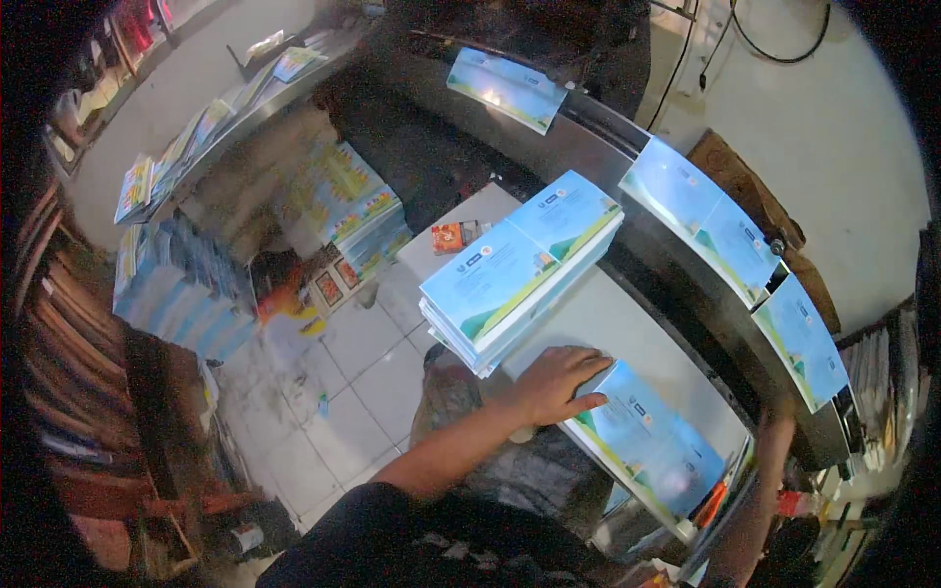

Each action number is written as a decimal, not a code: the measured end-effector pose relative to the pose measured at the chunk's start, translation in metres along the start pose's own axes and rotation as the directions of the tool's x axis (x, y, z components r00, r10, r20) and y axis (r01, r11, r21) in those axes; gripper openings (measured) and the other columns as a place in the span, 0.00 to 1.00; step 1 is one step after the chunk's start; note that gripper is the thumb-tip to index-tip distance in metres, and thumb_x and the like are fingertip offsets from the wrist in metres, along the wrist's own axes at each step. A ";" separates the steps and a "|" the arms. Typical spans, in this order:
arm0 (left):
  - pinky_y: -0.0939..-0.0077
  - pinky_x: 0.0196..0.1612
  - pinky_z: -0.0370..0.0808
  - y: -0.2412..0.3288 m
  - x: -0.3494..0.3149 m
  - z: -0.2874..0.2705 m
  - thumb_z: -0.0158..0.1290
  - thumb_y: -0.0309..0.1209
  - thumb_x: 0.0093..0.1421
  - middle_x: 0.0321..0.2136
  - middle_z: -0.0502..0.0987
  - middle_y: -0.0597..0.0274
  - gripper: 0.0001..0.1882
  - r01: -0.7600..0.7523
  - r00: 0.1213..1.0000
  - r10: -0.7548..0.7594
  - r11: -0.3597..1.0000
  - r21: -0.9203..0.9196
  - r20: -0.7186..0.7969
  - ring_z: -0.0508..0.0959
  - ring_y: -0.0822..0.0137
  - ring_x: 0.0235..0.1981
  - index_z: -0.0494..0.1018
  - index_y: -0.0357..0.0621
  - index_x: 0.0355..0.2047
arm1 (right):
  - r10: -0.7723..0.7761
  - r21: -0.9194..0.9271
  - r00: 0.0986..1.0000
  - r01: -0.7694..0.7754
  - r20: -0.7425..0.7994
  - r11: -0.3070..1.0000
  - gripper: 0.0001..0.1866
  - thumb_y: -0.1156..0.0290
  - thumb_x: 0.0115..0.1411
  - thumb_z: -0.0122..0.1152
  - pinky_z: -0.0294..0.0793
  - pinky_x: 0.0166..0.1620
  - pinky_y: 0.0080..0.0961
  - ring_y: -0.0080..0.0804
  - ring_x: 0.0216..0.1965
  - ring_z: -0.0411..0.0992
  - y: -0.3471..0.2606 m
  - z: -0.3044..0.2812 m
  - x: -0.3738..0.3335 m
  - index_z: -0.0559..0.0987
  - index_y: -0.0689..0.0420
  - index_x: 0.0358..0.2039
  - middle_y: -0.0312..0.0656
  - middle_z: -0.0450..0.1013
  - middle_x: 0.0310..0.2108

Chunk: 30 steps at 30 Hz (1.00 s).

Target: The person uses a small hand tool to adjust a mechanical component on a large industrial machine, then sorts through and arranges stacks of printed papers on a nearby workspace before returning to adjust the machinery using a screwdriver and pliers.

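One bare left hand (559,387) is reaching across a white flat-topped surface (647,318), its fingers spreading loosely with the thumb standing apart, and they are meeting the left end of a long light-blue printed paper sheet with green edging (652,436); whether they are pinching it, I cannot tell. That sheet is lying on the surface's near part, in front of the person. The right hand (780,408) is showing only as a dark blur at the end of a raised forearm, beside a long dark metal ledge (588,137), so the state of its fingers I cannot tell. A thick, neatly squared stack of light-blue printed paper sheets (520,260) is resting farther back on the surface, and a small orange printed packet (447,238) is lying just left of it. Three matching light-blue paper pieces (507,86) (701,211) (802,338) are spacing themselves along the ledge. An orange tool (714,502) is lying near the sheet's right end. Colourful piled booklets (363,206) are standing beyond the surface, to the left, above white floor tiles (343,431).
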<state>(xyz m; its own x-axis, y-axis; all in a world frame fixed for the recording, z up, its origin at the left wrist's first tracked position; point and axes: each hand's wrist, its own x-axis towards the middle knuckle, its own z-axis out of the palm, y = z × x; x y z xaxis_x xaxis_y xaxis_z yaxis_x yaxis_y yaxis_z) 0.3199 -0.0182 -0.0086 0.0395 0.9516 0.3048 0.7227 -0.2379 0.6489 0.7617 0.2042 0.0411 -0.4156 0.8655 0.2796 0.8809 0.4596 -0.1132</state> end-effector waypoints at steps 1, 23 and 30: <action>0.52 0.61 0.62 -0.004 0.003 0.002 0.53 0.51 0.61 0.58 0.67 0.46 0.33 -0.010 1.000 0.010 1.000 0.000 0.000 0.66 0.47 0.60 0.65 0.45 0.61 | -0.053 -0.037 0.996 0.056 0.069 0.998 0.26 0.75 0.56 0.60 0.66 0.60 0.42 0.52 0.58 0.67 -0.023 0.003 -0.017 0.71 0.56 0.57 0.53 0.70 0.55; 0.52 0.59 0.64 -0.010 -0.010 0.003 0.44 0.53 0.64 0.56 0.69 0.45 0.32 -0.007 0.994 -0.003 0.996 -0.088 -0.107 0.69 0.45 0.58 0.66 0.44 0.60 | -0.074 0.038 0.846 0.063 0.528 0.997 0.16 0.72 0.59 0.54 0.75 0.43 0.46 0.56 0.38 0.76 -0.206 -0.098 -0.030 0.78 0.54 0.48 0.54 0.77 0.39; 0.52 0.60 0.64 -0.009 -0.003 0.007 0.42 0.56 0.64 0.56 0.70 0.44 0.34 0.010 0.997 -0.014 0.998 -0.060 -0.077 0.69 0.43 0.57 0.67 0.42 0.59 | 0.181 0.390 0.944 -0.063 -0.276 0.919 0.24 0.69 0.65 0.50 0.69 0.54 0.36 0.40 0.55 0.69 -0.010 -0.148 0.094 0.68 0.55 0.62 0.48 0.63 0.63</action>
<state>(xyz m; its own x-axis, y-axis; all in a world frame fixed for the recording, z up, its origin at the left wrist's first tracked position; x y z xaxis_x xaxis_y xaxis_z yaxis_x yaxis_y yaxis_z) 0.3180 -0.0177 -0.0204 -0.0238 0.9371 0.3482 0.6801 -0.2401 0.6927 0.7477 0.2515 0.2095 -0.1702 0.8454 0.5063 0.7470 0.4457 -0.4933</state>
